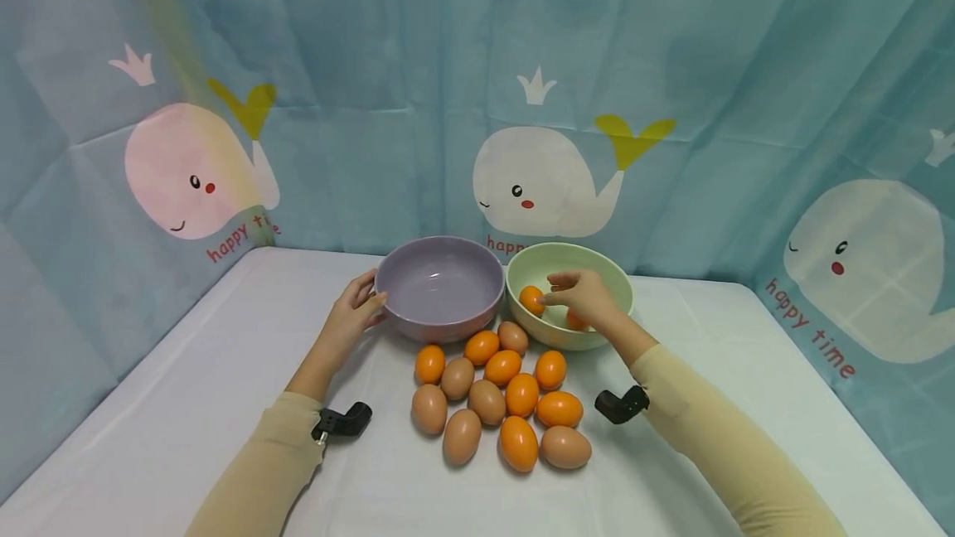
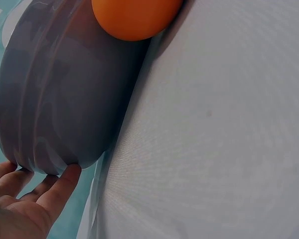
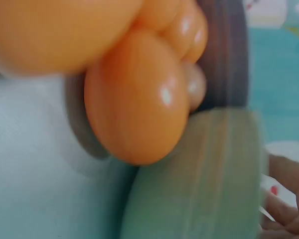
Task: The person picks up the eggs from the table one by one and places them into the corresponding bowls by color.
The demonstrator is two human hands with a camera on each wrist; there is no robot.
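My left hand (image 1: 352, 313) holds the left side of a purple bowl (image 1: 440, 330). Its thumb lies at the rim and the other fingertips meet the outer wall, as the left wrist view shows. Over the inside of a light green bowl (image 1: 615, 288) is my right hand (image 1: 585, 295), fingers loosely bent and apart. Beside its fingertips sits an orange egg (image 1: 532, 300) in that bowl; whether they touch cannot be told. A second orange egg (image 1: 577, 320) lies partly hidden under the hand. In the right wrist view, the green bowl's wall (image 3: 199, 184) hides part of the hand.
Several orange eggs (image 1: 519, 443) and brown eggs (image 1: 462, 437) lie in a loose group on the white table (image 1: 388, 487), before the bowls. The two bowls stand side by side. A blue curtain (image 1: 358, 172) with whales hangs behind.
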